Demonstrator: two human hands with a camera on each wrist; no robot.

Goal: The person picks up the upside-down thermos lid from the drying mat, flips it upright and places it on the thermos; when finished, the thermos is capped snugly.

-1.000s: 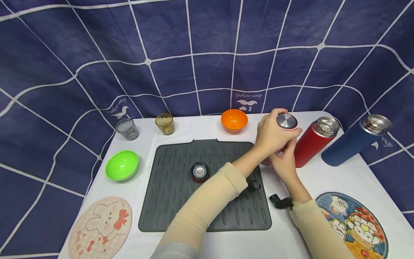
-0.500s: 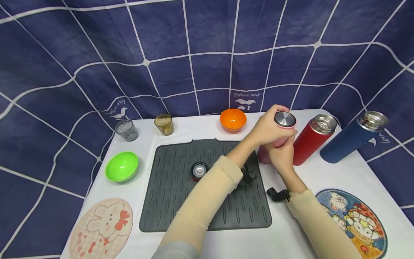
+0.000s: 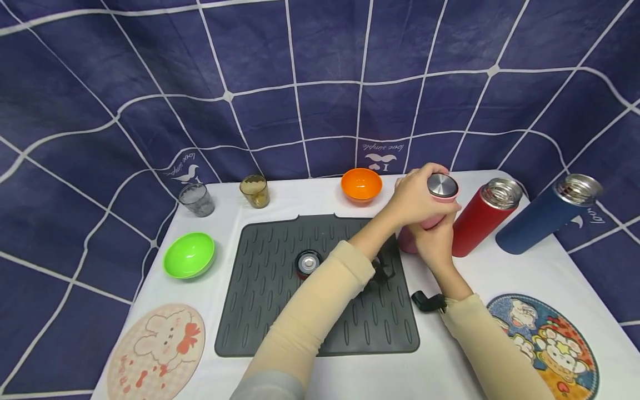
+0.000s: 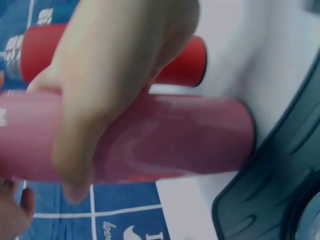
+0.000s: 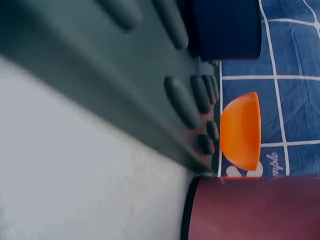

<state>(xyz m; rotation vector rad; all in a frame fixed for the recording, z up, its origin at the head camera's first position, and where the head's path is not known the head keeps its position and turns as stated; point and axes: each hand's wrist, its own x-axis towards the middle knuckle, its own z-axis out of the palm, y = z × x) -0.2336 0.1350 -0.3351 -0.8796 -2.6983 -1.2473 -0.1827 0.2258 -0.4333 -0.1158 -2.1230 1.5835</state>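
A pink thermos bottle (image 3: 435, 221) with a steel-topped lid (image 3: 442, 185) stands at the mat's right edge. My left hand (image 3: 417, 194) grips it around the lid, thumb and fingers on opposite sides. Lower down, my right hand (image 3: 436, 244) holds the bottle's body. In the left wrist view the right hand (image 4: 100, 100) wraps across the pink body (image 4: 180, 140), and left-hand fingers (image 4: 15, 212) show at the lower left. The right wrist view catches only the bottle's base (image 5: 250, 207). Beside it are a lidless red thermos (image 3: 480, 222) and a lidless blue thermos (image 3: 545, 216).
A black-and-red lid (image 3: 307, 263) lies on the dark grey mat (image 3: 270, 300). Around it are an orange bowl (image 3: 361, 185), an amber glass (image 3: 255, 191), a grey glass (image 3: 197, 200), a green bowl (image 3: 189, 255), a bunny placemat (image 3: 156, 353) and a colourful placemat (image 3: 555, 344).
Both wrists have shifted slightly left and away, and more of the pink thermos's body shows between the hands. The grip on lid and body stays; the other things stay put.
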